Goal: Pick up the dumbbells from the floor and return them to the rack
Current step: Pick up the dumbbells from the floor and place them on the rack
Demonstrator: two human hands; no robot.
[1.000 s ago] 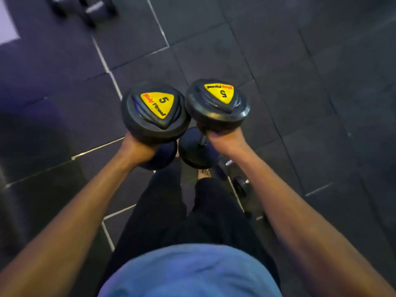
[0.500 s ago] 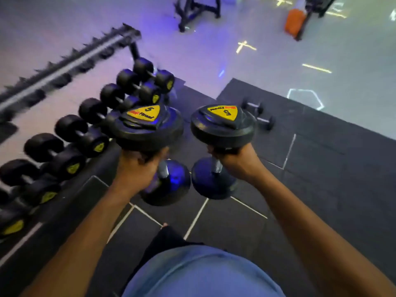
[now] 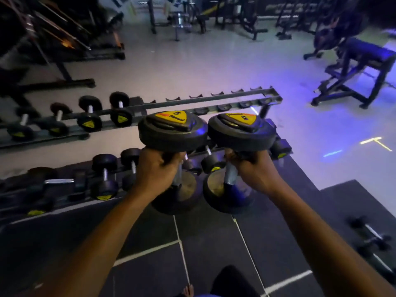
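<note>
- Left hand [image 3: 157,168]: grip clamped round the handle of the left dumbbell [image 3: 172,133], held upright, yellow "5" label on top.
- Right hand [image 3: 255,170]: grip clamped round the handle of the right dumbbell [image 3: 242,131], likewise upright (label reads inverted).
- Both dumbbells are carried side by side, top heads close together, in the air in front of the rack [image 3: 214,103].
- Rack: upper tier bare at its right end; other dumbbells sit further left and on the lower tier.
- Small dumbbells [image 3: 372,234] lie on the dark floor mat [image 3: 150,273], far right.
</note>
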